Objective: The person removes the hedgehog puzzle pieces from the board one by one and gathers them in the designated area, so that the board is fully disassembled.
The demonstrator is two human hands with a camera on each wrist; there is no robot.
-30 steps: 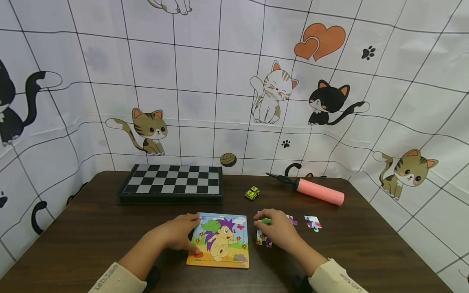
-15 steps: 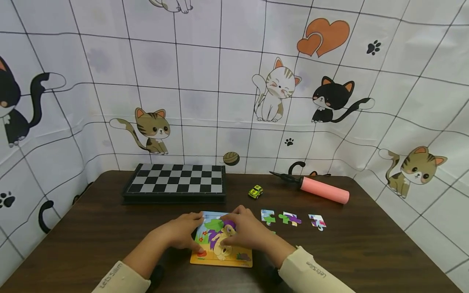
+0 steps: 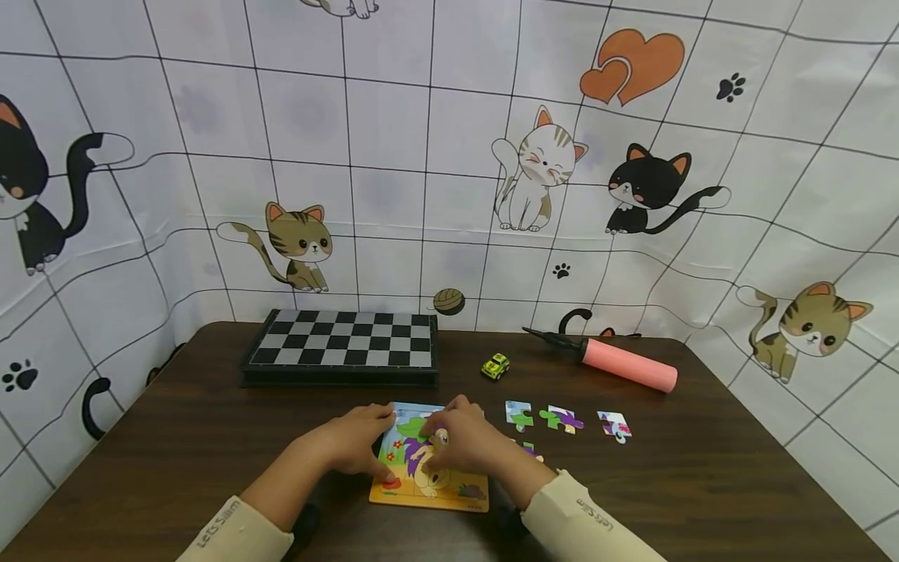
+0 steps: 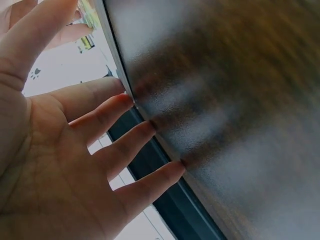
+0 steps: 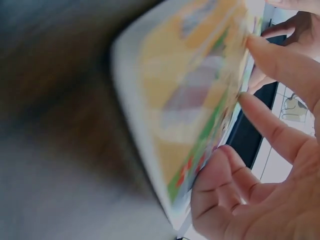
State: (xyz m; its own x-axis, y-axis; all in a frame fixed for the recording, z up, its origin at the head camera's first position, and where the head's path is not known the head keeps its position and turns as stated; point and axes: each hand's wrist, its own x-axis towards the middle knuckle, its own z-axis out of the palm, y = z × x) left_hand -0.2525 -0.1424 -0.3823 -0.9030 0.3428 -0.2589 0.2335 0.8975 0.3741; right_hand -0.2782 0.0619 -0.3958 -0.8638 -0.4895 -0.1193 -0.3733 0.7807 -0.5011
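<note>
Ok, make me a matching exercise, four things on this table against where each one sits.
Things:
1. chessboard
2. toy car
3. pump
4. puzzle board

Places:
A. under both hands
B. back right, near the wall
C. back left of the table
D. between chessboard and pump

Pairs: 1-C, 2-D, 3-B, 4-A

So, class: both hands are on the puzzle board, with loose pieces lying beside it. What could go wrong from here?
1. The right hand covers much of the puzzle board, so a seated piece might get nudged unseen.
2. The right sleeve lies near the loose pieces and could sweep them along the table.
</note>
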